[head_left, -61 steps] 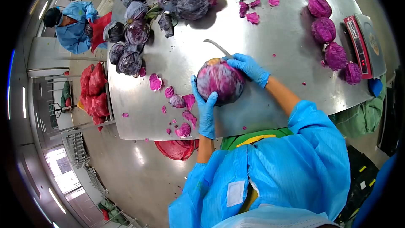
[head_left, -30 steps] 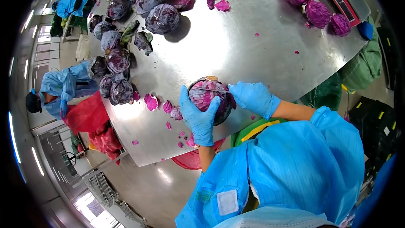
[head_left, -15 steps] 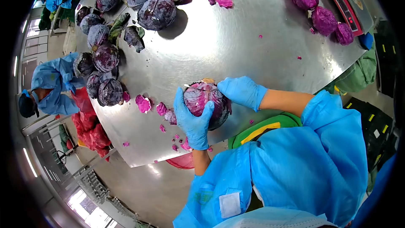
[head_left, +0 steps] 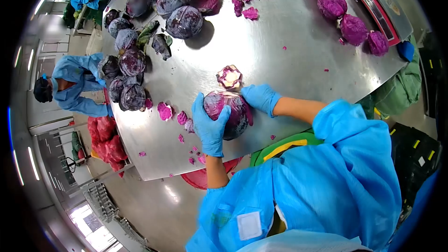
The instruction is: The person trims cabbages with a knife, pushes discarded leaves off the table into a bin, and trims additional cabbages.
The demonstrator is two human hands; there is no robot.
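My left hand (head_left: 209, 128), in a blue glove, grips the left side of a red cabbage (head_left: 232, 114), thumb over its top. The cabbage sits on the metal table, its cut, pale end facing away from me. Just beyond that end lies a cut-off stem piece (head_left: 229, 77), whitish with a purple, scalloped edge. My right hand (head_left: 261, 99), also gloved, is closed at the cabbage's upper right edge. What its curled fingers hold, if anything, is hidden.
Untrimmed cabbages (head_left: 184, 22) crowd the table's left side. Several peeled cabbages (head_left: 353, 30) line the far right beside a red scale (head_left: 375, 11). Purple leaf scraps (head_left: 164, 111) lie around. A person in blue (head_left: 77, 84) stands left, near red mesh sacks (head_left: 107, 142).
The stem piece has come off the cabbage and now lies beyond it. My right hand has shifted slightly left. My left hand still holds the cabbage. The view has shifted a little.
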